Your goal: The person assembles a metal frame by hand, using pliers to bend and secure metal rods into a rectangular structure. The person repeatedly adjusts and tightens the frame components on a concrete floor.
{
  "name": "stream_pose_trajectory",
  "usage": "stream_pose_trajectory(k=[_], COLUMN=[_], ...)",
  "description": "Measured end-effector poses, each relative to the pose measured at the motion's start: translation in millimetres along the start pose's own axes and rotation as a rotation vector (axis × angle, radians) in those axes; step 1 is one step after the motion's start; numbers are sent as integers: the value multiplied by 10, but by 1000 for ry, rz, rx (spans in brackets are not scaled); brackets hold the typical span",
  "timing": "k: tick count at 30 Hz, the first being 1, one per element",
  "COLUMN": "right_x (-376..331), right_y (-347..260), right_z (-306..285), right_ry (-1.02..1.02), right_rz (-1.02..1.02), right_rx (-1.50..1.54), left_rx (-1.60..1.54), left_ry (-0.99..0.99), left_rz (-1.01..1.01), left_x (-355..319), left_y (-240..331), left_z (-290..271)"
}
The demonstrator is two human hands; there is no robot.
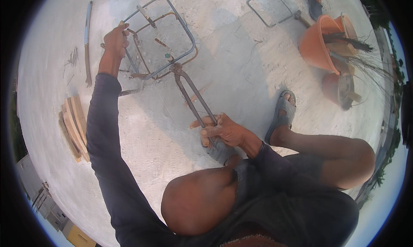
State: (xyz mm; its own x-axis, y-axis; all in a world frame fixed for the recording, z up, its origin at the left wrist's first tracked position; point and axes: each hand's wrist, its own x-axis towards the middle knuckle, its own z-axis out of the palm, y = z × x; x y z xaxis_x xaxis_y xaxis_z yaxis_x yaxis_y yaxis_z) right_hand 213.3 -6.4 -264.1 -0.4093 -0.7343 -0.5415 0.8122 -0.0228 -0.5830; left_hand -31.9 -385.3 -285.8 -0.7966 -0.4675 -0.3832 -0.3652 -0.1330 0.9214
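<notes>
My left hand (116, 40) grips the left side of a rectangular bent steel rod frame (183, 25) that stands over rusty bars (142, 57) on the concrete floor. My right hand (221, 130) is closed around the two long handles of metal pincers (193, 94). The pincer jaws sit at the near corner of the frame, on a joint of the rods. Both my knees are bent in the lower part of the view, and my right foot wears a grey sandal (282, 113).
Short wooden slats (73, 126) lie at the left. A long rod (87, 40) lies at the far left. Another rod rectangle (269, 8) rests at the back. Orange plastic buckets (320, 42) with wire and tools stand at the right, near another person's foot (316, 1).
</notes>
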Motion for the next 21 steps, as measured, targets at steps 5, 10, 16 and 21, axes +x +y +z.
stream_pose_trajectory(k=[5,10,16,21], right_x=[-64,-87,3,-155], right_y=[-199,94,164,57], right_z=[85,102,1,91], right_ry=[321,862,937,608], right_rz=[103,-239,-343,-30], right_rx=[-543,-1042,-1363,-465], left_rx=[29,4,-20,-74], left_ry=[-9,-9,-13,0], left_rz=[-11,18,5,-34], left_x=[-2,-27,-98,-265], left_y=[21,-43,-5,43], left_z=[1,-26,-7,68])
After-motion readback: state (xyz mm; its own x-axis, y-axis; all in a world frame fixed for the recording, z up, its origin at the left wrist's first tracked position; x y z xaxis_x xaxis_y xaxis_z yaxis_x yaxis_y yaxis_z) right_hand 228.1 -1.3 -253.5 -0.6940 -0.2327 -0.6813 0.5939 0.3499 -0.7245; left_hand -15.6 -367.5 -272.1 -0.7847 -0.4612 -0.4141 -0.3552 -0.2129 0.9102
